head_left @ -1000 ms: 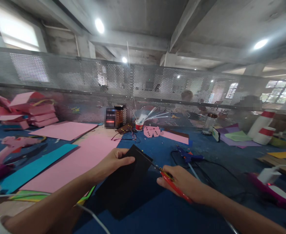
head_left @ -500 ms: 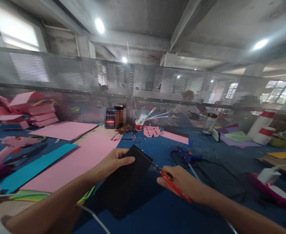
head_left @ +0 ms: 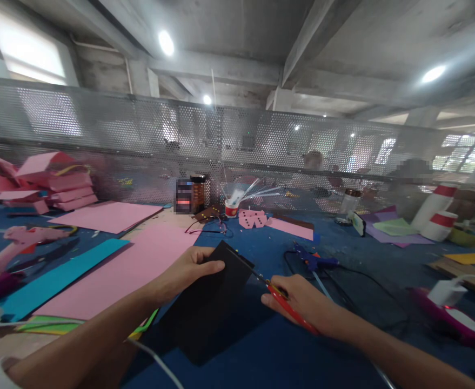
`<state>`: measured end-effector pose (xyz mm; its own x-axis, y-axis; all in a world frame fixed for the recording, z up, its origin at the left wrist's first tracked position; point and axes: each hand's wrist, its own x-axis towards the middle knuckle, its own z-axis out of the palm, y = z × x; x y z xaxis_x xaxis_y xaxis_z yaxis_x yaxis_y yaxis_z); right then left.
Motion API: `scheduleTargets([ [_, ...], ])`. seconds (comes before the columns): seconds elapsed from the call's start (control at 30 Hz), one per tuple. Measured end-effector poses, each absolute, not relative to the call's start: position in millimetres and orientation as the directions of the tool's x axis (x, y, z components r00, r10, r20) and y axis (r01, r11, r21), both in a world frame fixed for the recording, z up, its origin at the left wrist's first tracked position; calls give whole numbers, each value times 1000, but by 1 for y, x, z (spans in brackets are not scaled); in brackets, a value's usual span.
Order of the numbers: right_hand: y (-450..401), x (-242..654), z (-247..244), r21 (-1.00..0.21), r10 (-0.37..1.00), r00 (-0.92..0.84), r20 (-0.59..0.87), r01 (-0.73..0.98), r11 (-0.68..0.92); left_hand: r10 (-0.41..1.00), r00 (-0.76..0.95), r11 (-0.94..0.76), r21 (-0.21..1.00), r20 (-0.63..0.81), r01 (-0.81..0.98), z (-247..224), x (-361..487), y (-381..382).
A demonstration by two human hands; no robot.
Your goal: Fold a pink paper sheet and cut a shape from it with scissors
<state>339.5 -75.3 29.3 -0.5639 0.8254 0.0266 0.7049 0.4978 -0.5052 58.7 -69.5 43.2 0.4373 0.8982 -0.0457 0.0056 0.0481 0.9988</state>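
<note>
Forearms (head_left: 115,319) converging, left hand (head_left: 194,270) pinching card (head_left: 215,300), right hand (head_left: 304,297) gripping red tool (head_left: 286,306)

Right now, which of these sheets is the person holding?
The black sheet, gripped in the left hand beside the red-handled tool in the right hand. Others, like the pink sheets and teal strip, lie on the table.

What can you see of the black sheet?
The black sheet looks matte, thin and stiff, with straight far edges. It slants over the blue table; whether its near end rests there is unclear. The left hand pinches its left edge, thumb on top. The red-handled tool in the right hand seems to meet its far right edge.
</note>
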Motion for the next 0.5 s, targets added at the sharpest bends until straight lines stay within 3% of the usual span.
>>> scheduleTargets([
  [0.5,-72,340,26,-485,840,-542,32,726,487,894,447,69,997,-46,-36,41,59,-68],
])
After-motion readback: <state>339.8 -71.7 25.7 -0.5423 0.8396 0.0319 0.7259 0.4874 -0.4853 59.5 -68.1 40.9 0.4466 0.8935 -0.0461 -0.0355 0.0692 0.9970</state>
